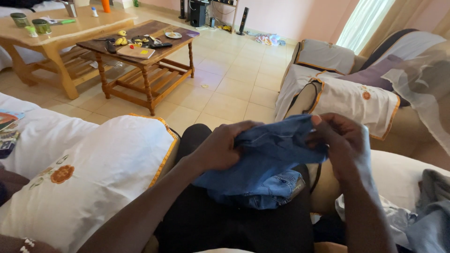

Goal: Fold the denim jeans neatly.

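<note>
Bunched blue denim garment (267,164) lies on the person's black-clad lap, both hands clamped on its top edge: left hand (220,145) and right hand (344,143). Left of the denim sits a white embroidered armrest cover (93,173); beyond it, a dark wooden surface (140,51).

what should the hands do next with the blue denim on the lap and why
Probably draw the two hands apart to spread it flat. The left hand and right hand both grip the blue denim garment, which sits bunched and creased on the lap, its lower part crumpled beneath.
</note>
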